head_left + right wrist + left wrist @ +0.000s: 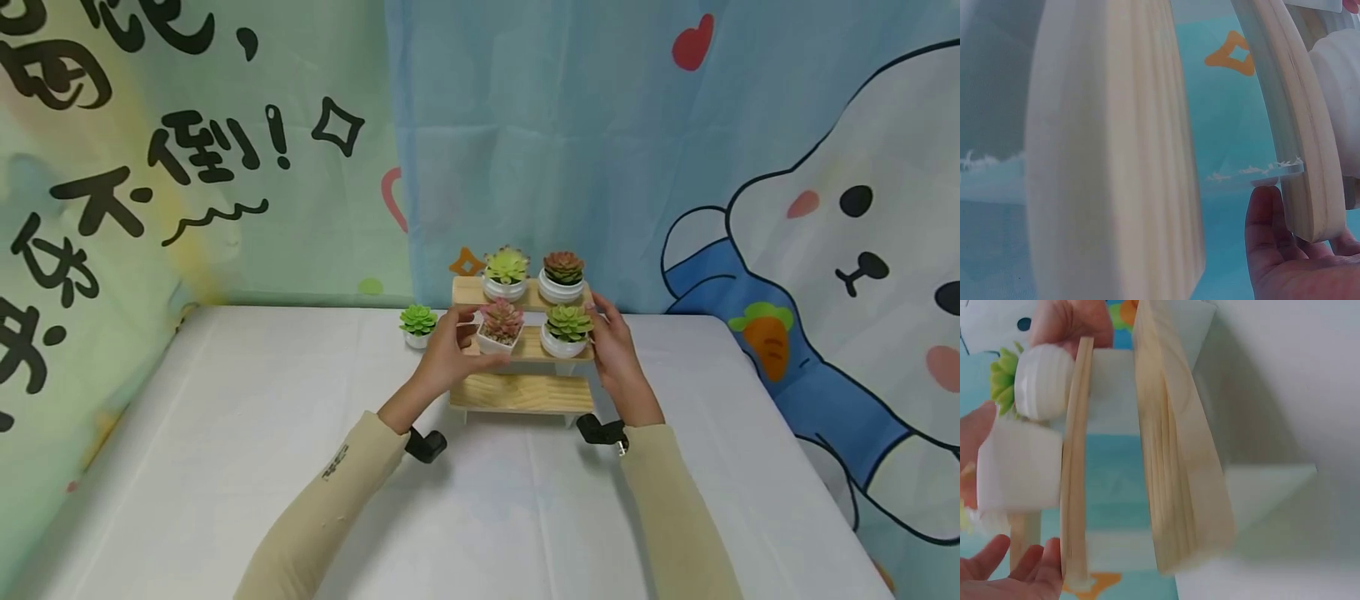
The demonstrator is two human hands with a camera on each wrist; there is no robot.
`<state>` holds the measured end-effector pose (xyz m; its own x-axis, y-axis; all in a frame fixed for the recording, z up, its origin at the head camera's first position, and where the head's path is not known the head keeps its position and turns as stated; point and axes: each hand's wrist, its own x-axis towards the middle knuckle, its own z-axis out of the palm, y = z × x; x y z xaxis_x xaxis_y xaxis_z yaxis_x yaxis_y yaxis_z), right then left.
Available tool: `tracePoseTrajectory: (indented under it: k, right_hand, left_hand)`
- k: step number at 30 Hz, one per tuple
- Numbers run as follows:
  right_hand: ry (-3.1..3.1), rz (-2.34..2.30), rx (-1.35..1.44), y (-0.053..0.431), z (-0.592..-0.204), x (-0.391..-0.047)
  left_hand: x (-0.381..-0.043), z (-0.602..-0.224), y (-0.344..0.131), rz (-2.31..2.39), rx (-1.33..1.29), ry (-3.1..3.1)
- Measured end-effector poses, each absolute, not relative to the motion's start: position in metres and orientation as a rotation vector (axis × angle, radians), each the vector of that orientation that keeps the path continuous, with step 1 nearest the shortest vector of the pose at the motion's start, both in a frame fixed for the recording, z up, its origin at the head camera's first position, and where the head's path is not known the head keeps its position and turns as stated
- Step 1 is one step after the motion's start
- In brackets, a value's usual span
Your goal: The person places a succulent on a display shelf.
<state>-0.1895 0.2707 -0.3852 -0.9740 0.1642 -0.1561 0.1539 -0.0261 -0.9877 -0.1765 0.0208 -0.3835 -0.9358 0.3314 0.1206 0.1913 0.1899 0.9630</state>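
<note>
A three-tier wooden stand (pixel 522 392) with white supports stands on the table. My left hand (pixel 450 346) curls around a pink succulent in a square white pot (pixel 497 343) on the middle tier. Its thumb crosses the front of the pot; its fingertips (pixel 1052 556) reach the tier's left end. At the right end of that tier, my right hand (pixel 617 354) grips the board, with fingers (pixel 1264 209) under its edge. Next to this hand sits a green succulent in a round white pot (pixel 564 343). The bottom tier holds nothing.
On the top tier stand a yellow-green succulent (pixel 506 283) and a reddish-brown succulent (pixel 561 283) in white pots. A small green potted succulent (pixel 417 325) is on the table left of the stand. Behind the white tabletop (pixel 225 467) hangs a printed curtain (pixel 540 150).
</note>
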Motion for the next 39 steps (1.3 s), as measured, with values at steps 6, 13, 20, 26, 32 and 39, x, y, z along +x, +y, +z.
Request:
tracePoseTrajectory:
  k: [6,13,20,26,32,39]
  right_hand:
    - [-2.185,2.218,-0.346,0.272,-0.386,-0.19]
    - [-2.196,2.212,-0.333,0.273,-0.386,-0.191]
    - [-2.227,2.194,-0.363,0.271,-0.385,-0.19]
    - [-2.217,2.197,-0.369,0.271,-0.386,-0.19]
    - [-2.195,2.225,-0.366,0.272,-0.386,-0.191]
    - [-2.174,2.231,-0.375,0.27,-0.386,-0.191]
  left_hand:
    - [-0.179,-0.385,-0.001,1.88,0.443,2.365]
    - [-0.182,-0.389,-0.021,1.933,0.39,2.385]
    - [-0.188,-0.396,-0.036,1.963,0.328,2.385]
    - [-0.192,-0.399,-0.045,1.973,0.278,2.411]
    - [-0.198,-0.406,-0.052,1.975,0.205,2.452]
    - [-0.209,-0.42,-0.061,1.926,0.034,2.514]
